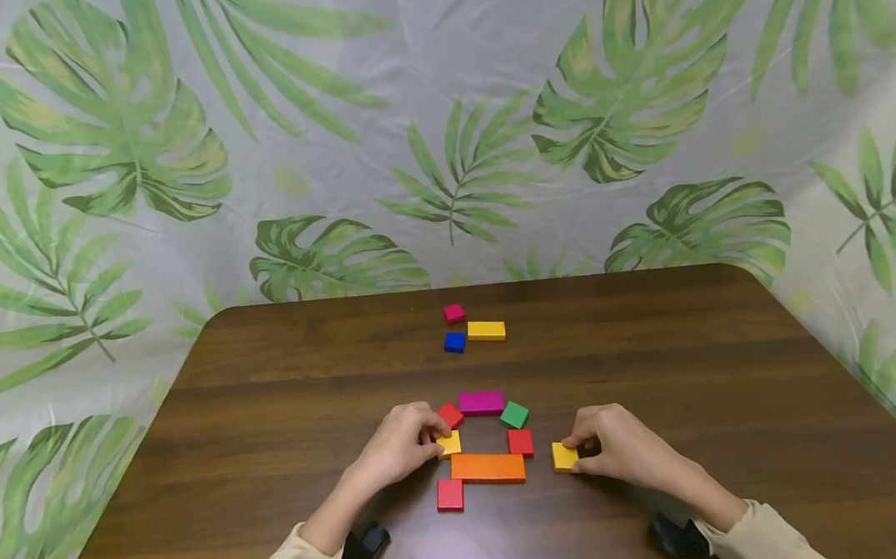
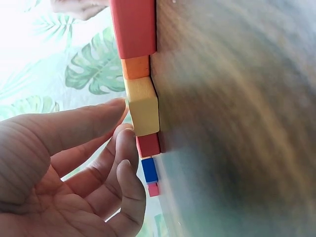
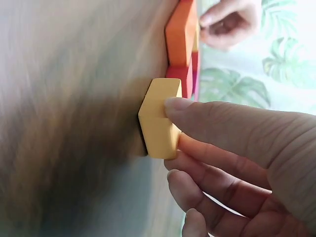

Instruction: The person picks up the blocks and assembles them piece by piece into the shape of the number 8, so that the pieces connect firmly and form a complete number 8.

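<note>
In the head view my left hand (image 1: 397, 445) has its thumb and fingertips on a yellow block (image 1: 451, 444), at the left end of a ring of blocks. A red block (image 1: 450, 414) sits just behind it, and a long orange block (image 1: 488, 469) lies in front. The left wrist view shows the same yellow block (image 2: 144, 108) flat on the table, thumb and index tips at its upper side. To the right, my right hand (image 1: 624, 444) pinches another yellow block (image 1: 564, 457) between thumb and fingers, a short gap from the ring; the right wrist view shows this block (image 3: 162, 121) close up.
A magenta block (image 1: 481, 404), a green block (image 1: 514, 415) and a red block (image 1: 520, 443) form the ring's back and right side. Another red block (image 1: 450, 495) lies at the front left. Farther back are crimson (image 1: 454, 313), blue (image 1: 454, 343) and yellow (image 1: 486, 331) blocks.
</note>
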